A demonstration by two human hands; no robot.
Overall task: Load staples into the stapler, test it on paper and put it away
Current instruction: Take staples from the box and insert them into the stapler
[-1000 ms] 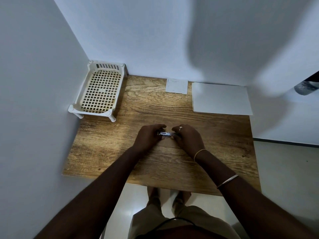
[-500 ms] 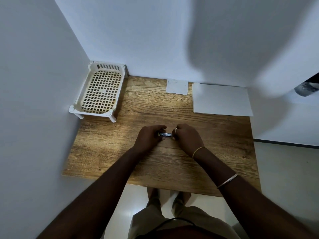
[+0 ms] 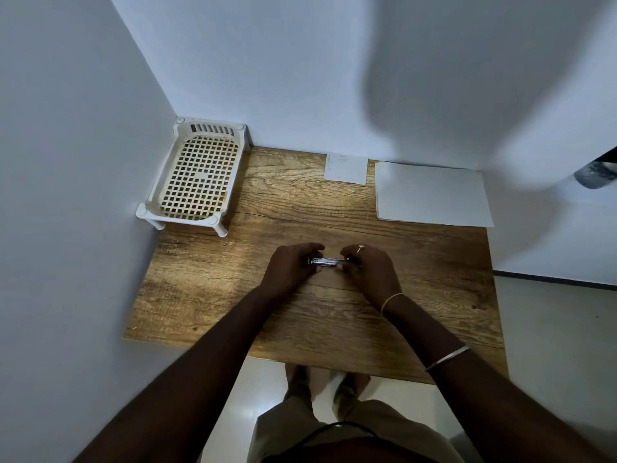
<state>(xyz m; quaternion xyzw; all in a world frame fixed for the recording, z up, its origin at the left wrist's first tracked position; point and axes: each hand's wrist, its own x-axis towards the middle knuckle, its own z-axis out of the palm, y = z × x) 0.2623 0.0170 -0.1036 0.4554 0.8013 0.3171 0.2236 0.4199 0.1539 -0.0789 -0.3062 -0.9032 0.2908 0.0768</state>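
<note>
- Both hands meet at the middle of the table [image 3: 213, 295]. The left hand [image 3: 289, 270] curls its fingers round the left end of the stapler [image 3: 328, 261]; the right hand [image 3: 371, 273] pinches the right end with bent fingertips.
- Stapler position: level, lengthwise between the two hands, low over the table. Whether it touches the wood cannot be told. Only a short metal stretch shows between the hands.
- Reason for the grip (judged): one hand steadies the body while the other works the far end, as loading requires. Whether it is already loaded cannot be told; the detail is too small.
- Paper [image 3: 430, 195] lies flat at the back right, well apart from the hands. It is probably kept there, out of the working area, for the test.
- Card [image 3: 346, 168], small and white, lies just left of the paper against the wall. Its purpose cannot be told.
- Basket [image 3: 197, 177] stands on short legs in the back left corner, against both walls. It is the likely place for storage.
- Status (judged): loading is in hand; the test and the storing are not yet done.
</note>
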